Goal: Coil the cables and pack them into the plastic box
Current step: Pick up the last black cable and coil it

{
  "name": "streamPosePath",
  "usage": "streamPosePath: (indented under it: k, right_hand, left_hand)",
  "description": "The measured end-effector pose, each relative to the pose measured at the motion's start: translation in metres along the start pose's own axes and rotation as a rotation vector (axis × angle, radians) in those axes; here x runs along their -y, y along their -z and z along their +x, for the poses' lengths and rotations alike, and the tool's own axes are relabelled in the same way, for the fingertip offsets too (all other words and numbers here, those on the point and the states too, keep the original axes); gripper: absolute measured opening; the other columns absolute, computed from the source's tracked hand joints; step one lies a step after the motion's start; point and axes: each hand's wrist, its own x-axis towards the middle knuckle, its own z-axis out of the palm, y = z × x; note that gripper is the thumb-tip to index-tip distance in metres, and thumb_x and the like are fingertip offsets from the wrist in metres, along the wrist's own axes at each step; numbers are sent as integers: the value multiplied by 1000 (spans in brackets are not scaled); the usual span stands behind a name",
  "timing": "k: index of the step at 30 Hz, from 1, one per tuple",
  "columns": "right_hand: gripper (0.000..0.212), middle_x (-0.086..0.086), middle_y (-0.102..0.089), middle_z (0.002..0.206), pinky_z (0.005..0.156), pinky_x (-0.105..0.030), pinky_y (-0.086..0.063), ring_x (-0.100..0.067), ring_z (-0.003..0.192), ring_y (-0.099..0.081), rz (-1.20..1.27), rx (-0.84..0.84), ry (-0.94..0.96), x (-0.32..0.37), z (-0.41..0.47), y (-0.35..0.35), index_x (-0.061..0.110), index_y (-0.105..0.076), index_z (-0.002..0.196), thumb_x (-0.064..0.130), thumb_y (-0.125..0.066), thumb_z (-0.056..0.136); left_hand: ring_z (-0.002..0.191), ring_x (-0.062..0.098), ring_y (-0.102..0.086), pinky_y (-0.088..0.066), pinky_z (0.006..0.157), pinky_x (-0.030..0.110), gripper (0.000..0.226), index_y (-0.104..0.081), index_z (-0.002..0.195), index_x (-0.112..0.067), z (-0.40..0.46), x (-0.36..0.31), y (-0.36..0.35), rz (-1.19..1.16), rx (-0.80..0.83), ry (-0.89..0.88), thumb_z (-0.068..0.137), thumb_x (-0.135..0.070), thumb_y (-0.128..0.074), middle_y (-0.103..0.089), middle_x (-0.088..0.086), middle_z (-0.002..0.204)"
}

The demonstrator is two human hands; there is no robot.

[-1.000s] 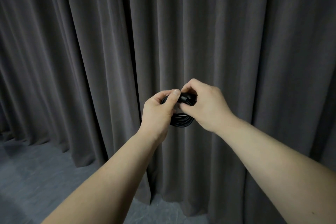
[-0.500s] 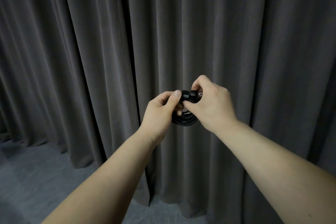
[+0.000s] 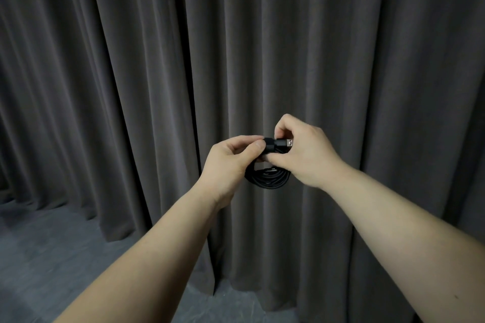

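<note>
Hands higher than before — left grip (image 3: 231,157) and right grip (image 3: 304,149) pinch coiled cable (image 3: 267,178), plug (image 3: 284,142) now exposed.

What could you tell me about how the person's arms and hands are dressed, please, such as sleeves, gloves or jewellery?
Both forearms are bare along their whole visible length, with no sleeve in view. The left hand and right hand wear no gloves, and no rings, watch or wristband show. A small dark mark sits on the right forearm low down.
</note>
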Motion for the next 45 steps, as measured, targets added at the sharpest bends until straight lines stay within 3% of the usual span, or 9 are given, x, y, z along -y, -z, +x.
streamPosePath:
  k: [4,9,13,18,22,29,34,37,45]
  right_hand:
    - [35,8,-54,66,55,-25,-37,-8,60,-46,19,28,22,-2,0,3,23,-46,74,24,-81,65]
    - [34,9,-57,67,56,-19,-39,-3,59,-50,52,89,-2,2,-1,6,27,-50,76,23,-80,63]
    - [44,-3,-69,100,79,-32,-52,-15,84,-65,696,217,-234,4,-7,5,20,-56,113,10,-76,76]
    - [36,-8,-70,91,72,-37,-57,-20,79,-68,1040,241,-402,2,-12,5,13,-54,119,0,-62,86]
    - [25,-11,-71,97,72,-32,-55,-18,82,-69,1058,124,-358,1,-12,6,14,-58,104,-4,-60,87]
    - [20,-4,-74,87,77,-31,-55,-14,80,-68,1042,84,-327,-2,-13,0,13,-60,99,-4,-57,89]
    - [17,-2,-74,81,73,-28,-55,-12,77,-69,1038,57,-306,-1,-12,-2,10,-60,97,-5,-58,89]
    - [11,-3,-73,76,73,-29,-55,-13,75,-69,1038,59,-318,-1,-13,-5,8,-62,93,-2,-60,88]
    - [15,-2,-73,75,70,-28,-57,-12,72,-69,1039,-26,-312,5,-13,-19,11,-68,89,0,-58,90]
  left_hand:
    - [70,4,-64,-48,74,21,22,-69,104,-18,-2,1,3,-27,73,-15,88,-4,-67,-74,-6,82]
    - [64,0,-64,-48,64,12,20,-70,104,-8,-5,-6,1,89,101,-85,87,2,-65,-74,-5,79]
    - [63,5,-64,-50,65,17,12,-73,90,-14,-2,-8,2,14,-143,-97,88,-4,-66,-74,-3,73]
    - [66,9,-64,-51,71,24,9,-71,93,-17,-2,-8,7,17,-243,-140,89,-10,-68,-72,-5,74]
    - [74,15,-66,-53,79,36,10,-69,95,-17,-4,-9,12,-30,-191,-73,87,-11,-71,-72,1,77]
    - [76,10,-64,-53,79,31,13,-64,106,-12,-6,-13,10,-102,-69,49,94,-9,-60,-70,-2,80]
    - [93,16,-70,-57,86,39,11,-68,101,-16,-9,-13,11,77,77,188,93,-22,-63,-74,3,96]
    - [98,23,-69,-57,83,36,16,-67,107,-8,-7,-10,12,45,76,210,91,-8,-63,-72,12,105]
    - [85,19,-69,-55,87,37,17,-67,95,-9,-5,-6,15,-175,93,155,89,3,-57,-73,6,88]
